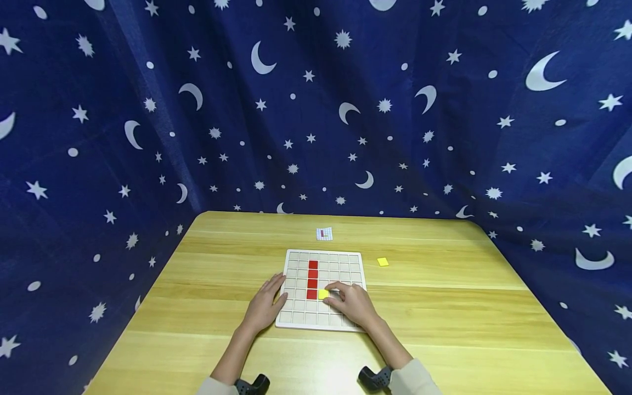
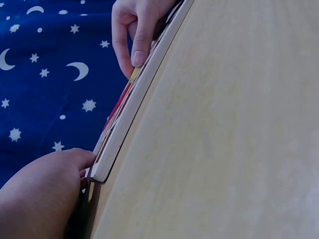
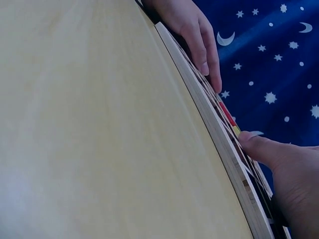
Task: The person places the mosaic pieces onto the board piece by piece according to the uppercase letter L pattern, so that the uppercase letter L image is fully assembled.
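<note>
A white-framed grid board [image 1: 320,329] lies on the wooden table. Several red square tiles [image 1: 312,274] form a column in its cells. To the right of the lowest red one is a yellow square tile [image 1: 323,294], which my right hand [image 1: 354,303] pinches at its right side between thumb and index finger. In the left wrist view, that thumb meets the yellow tile [image 2: 133,74] at board level. My left hand [image 1: 263,308] rests along the board's left edge, fingers extended and thumb touching the frame.
Another yellow tile [image 1: 383,262] lies on the table right of the board. Behind the board is a small printed card [image 1: 324,233] showing a grid with coloured squares. A dark blue curtain [image 1: 316,109] with moons and stars hangs beyond the table [image 1: 237,236].
</note>
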Action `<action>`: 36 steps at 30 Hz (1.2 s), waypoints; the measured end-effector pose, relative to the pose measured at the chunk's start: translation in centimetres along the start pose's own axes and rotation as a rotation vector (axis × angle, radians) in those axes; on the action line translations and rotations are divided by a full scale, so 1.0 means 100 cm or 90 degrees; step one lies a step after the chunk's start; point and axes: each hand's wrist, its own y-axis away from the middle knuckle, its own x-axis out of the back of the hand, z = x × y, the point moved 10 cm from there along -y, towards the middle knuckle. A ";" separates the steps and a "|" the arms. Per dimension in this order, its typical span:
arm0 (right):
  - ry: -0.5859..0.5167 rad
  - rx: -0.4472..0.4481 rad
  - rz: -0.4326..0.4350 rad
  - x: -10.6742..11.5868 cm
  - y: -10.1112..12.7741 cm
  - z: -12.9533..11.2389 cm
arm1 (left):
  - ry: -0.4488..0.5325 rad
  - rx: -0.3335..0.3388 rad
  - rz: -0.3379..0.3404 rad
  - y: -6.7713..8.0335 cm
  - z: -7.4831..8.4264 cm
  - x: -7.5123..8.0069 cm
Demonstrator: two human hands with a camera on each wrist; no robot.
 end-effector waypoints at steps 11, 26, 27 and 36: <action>-0.043 -0.022 0.012 0.009 0.001 0.012 | 0.006 0.008 -0.002 0.000 -0.001 0.000; -0.004 -0.144 0.175 0.057 0.014 0.100 | -0.003 -0.010 0.007 -0.001 0.001 0.002; 0.002 -0.160 0.178 0.060 0.015 0.107 | -0.006 -0.005 0.001 -0.001 0.001 0.001; -0.008 -0.233 0.149 0.072 0.015 0.154 | -0.007 0.007 -0.007 -0.001 -0.002 -0.001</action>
